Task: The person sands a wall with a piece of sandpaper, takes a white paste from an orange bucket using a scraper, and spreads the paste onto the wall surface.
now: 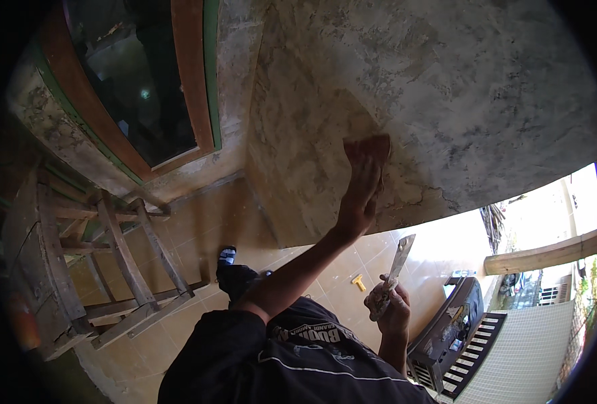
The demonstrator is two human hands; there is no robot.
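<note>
My left hand (360,192) reaches up to the plastered wall (474,101) and presses a reddish-brown piece of sandpaper (369,146) against it. Its fingers lie along the lower part of the sheet. Lower down and to the right, my right hand (396,310) is closed round a putty knife (399,259), whose pale, smeared blade points upward, apart from the wall. A whitish, lumpy mass shows at the fingers of that hand; I cannot tell whether it is putty on the handle or a crumpled cloth. Grey patches cover the wall unevenly, with browner areas on the left.
At left stands a rough wooden scaffold or bench (120,256), below a brown-framed window (133,74). A yellow tool (358,282) lies on the tiled floor (332,269). To the right are a dark, cluttered bench-like piece (457,323) and a wooden beam (548,252).
</note>
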